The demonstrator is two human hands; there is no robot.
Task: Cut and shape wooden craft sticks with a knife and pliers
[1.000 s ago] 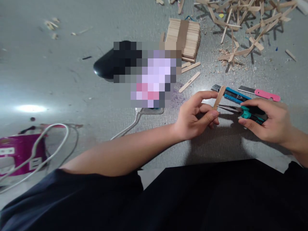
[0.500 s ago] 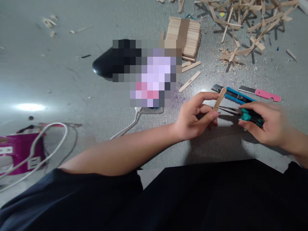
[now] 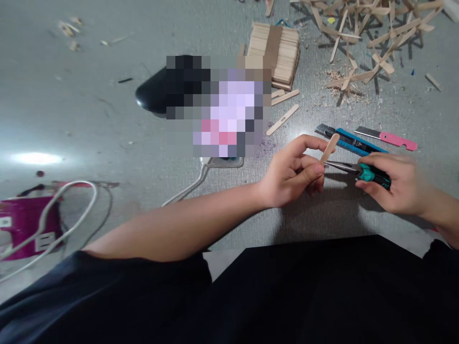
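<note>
My left hand pinches a short wooden craft stick between thumb and fingers, holding it tilted above the grey floor. My right hand is wrapped round the teal and black handles of long-nose pliers. The pliers' thin jaws point left and meet the lower part of the stick. Just behind the stick lie a blue utility knife and a pink-handled blade.
A stack of craft sticks sits further back, with loose sticks beside it. A glued stick structure and shavings lie at the top right. A black object, a white cable and a magenta box are at left.
My right hand has closed tighter on the pliers' handles and the jaws have moved onto the stick. The view has drifted slightly; my left hand holds the stick as before.
</note>
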